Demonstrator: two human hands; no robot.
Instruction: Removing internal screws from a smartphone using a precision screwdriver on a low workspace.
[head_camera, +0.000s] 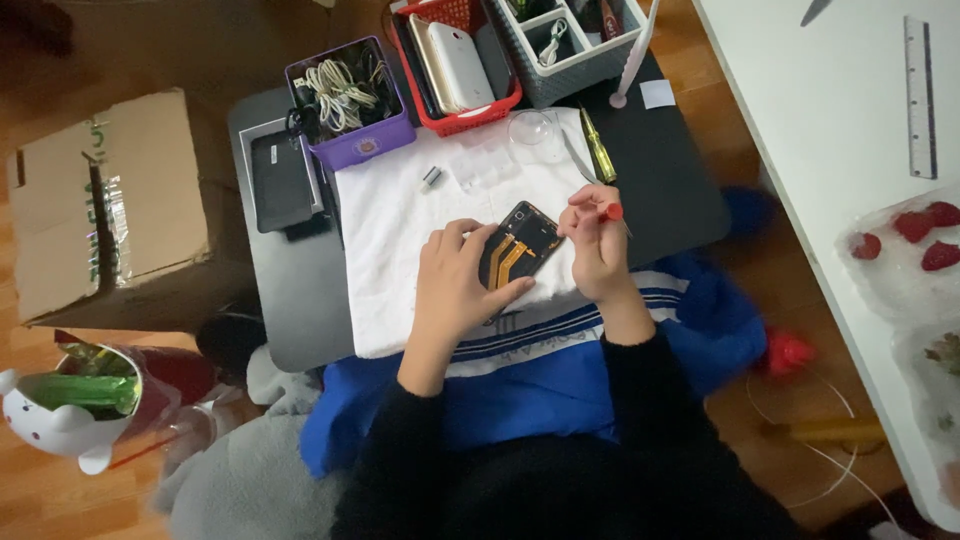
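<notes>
Left hand (455, 283) spread flat, fingers curled round the near edge of an opened black phone with orange flex cables showing (520, 247), thumb pressed against its lower side. Right hand (597, 245) pinched on a small red-capped screwdriver (612, 212), tip lost from view at the phone's right edge. Phone tilted, back cover off, dark inside with two orange strips running along it, lying on a white cloth mat (400, 230) near the middle of the dark rectangular surface (670, 170).

Open cloth to the left and behind the phone, bare dark surface to the right as far as its edge. Far edge crowded: one purple basket of white cables (350, 100), one red basket holding phones (455, 65), one grey divided box (575, 45). One yellow-handled screwdriver (598, 150) just behind the right hand, one small silver cylinder (431, 179) on the cloth, one black flat device (280, 180) at the left edge. One brown cardboard box (110, 210) on the floor well apart to the left. White table (830, 130) to the right with one ruler (920, 95)
</notes>
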